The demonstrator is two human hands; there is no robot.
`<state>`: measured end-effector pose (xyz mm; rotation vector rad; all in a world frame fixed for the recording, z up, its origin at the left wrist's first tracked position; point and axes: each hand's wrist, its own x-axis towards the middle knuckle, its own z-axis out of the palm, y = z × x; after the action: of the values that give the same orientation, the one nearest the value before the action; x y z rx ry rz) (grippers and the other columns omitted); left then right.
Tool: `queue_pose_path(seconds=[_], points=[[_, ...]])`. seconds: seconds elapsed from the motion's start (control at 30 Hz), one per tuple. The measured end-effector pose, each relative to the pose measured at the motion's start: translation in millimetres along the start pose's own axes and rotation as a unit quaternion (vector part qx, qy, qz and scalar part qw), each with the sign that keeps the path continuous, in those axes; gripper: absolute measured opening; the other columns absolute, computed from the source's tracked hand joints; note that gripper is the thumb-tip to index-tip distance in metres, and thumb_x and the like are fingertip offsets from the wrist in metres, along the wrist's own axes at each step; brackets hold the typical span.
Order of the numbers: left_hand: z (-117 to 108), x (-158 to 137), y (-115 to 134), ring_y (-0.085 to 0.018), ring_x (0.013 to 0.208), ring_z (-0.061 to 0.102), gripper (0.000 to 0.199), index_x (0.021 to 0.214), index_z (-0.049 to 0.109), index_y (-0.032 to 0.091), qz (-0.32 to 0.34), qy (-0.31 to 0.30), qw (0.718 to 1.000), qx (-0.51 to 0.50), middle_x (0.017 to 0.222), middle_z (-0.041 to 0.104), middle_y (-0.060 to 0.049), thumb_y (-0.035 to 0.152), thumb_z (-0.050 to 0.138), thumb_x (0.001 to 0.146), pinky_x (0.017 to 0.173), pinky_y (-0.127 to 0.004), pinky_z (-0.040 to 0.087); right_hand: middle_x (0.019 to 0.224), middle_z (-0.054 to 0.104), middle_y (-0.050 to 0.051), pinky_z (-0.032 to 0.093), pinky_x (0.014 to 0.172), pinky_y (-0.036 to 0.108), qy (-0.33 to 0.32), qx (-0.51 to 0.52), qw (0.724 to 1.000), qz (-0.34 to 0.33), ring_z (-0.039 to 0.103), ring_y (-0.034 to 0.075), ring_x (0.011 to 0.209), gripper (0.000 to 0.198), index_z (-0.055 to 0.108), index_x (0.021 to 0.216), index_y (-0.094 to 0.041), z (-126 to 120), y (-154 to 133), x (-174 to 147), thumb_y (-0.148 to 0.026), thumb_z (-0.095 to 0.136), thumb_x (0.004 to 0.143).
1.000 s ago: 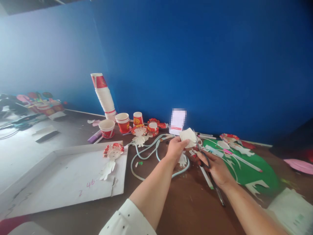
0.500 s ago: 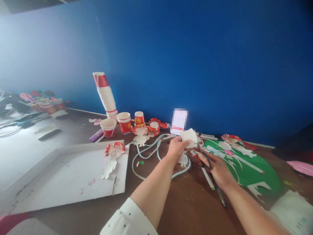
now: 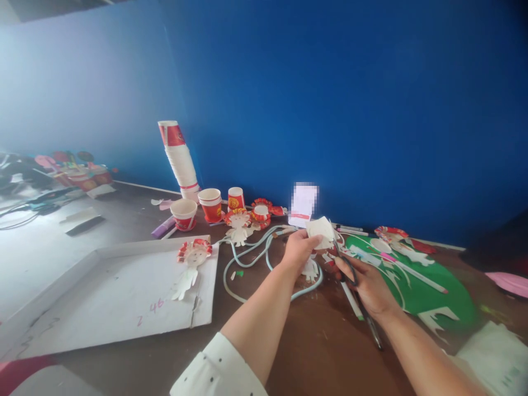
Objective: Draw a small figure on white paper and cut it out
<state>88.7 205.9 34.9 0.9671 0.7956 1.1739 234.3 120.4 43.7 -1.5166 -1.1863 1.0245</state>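
Pinched in my left hand [image 3: 299, 250] is a small piece of white paper [image 3: 320, 232]. My right hand [image 3: 369, 289] is closed around a pair of scissors with black handles [image 3: 350, 270], whose blades meet the right edge of the paper. Beneath the hands lies a white paper cut-out figure [image 3: 309, 270], partly hidden. A marker with a green tip [image 3: 352, 301] and a dark pen [image 3: 372, 327] lie beside my right hand. To the right, a round green sheet [image 3: 447, 280] carries paper scraps and a pink-capped marker [image 3: 413, 272].
A white box lid [image 3: 111, 291] at left holds a red-fringed paper figure [image 3: 194, 254]. Behind it stand paper cups [image 3: 210, 204] and a tall leaning cup stack [image 3: 180, 165]. A pale blue cable [image 3: 226, 275] loops across the table. A blue wall [image 3: 330, 99] borders the back.
The paper in my left hand has tilted very slightly against the scissors. Both hands otherwise keep their places, and the whole view has shifted a touch.
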Motion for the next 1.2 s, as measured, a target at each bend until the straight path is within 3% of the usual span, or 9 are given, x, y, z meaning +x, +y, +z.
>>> queue_pose_path(seconds=[0.63,1.2], points=[[2.6,-5.1,5.8,-0.010,0.055,0.055,0.032,0.083,0.072,0.010,-0.010,-0.006,1.000,-0.011,0.069,0.067,-0.007,0.034,0.078,0.063,0.054,-0.022,0.041,0.065,0.063,-0.002,0.038,0.055,0.026,-0.010,-0.007,1.000,-0.026,0.054,0.016,0.062,0.036,0.077,0.098,-0.026,-0.8,3.3,1.1,-0.054,0.070,0.077],[3.1,-4.7,6.3,-0.011,0.056,0.057,0.030,0.079,0.069,0.011,-0.010,-0.004,1.000,-0.026,0.067,0.065,-0.005,0.033,0.078,0.061,0.055,-0.022,0.042,0.064,0.065,-0.001,0.043,0.057,0.026,-0.006,-0.027,0.999,-0.047,0.058,0.017,0.062,0.043,0.077,0.103,-0.023,-0.7,1.8,1.2,-0.055,0.069,0.076]])
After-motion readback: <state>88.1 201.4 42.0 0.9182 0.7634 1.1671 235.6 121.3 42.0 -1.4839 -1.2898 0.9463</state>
